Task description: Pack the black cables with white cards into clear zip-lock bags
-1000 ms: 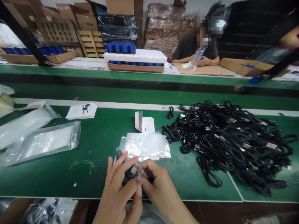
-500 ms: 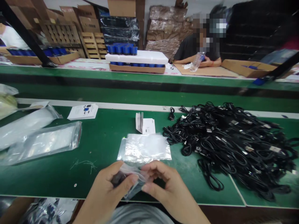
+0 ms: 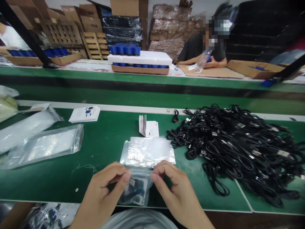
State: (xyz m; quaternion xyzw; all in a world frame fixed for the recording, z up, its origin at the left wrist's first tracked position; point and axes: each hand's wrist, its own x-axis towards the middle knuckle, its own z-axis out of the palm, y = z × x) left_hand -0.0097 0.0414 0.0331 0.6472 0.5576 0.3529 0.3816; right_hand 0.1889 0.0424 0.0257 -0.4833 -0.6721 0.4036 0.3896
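Between my hands hangs a small clear plastic bag (image 3: 145,178) with a black cable (image 3: 136,187) and a pale paper piece inside. My left hand (image 3: 107,183) pinches the bag's upper left corner between thumb and fingers. At the upper right corner, my right hand (image 3: 170,184) pinches it the same way. Just beyond the hands lies a stack of flat clear bags (image 3: 150,151) on the green table. Behind that stack, a folded bunch of white leaflets (image 3: 152,128) stands partly upright.
A large heap of black cables (image 3: 238,146) covers the right side. To the left lie filled plastic packs (image 3: 50,144) and a stack of printed cards (image 3: 85,114). Across the bench, a person (image 3: 200,47) sits near a plastic bottle (image 3: 202,62) and trays of blue cylinders (image 3: 140,69).
My hands have drawn apart to the bag's two top corners. The bag, bunched up before, now hangs spread flat with its contents showing.
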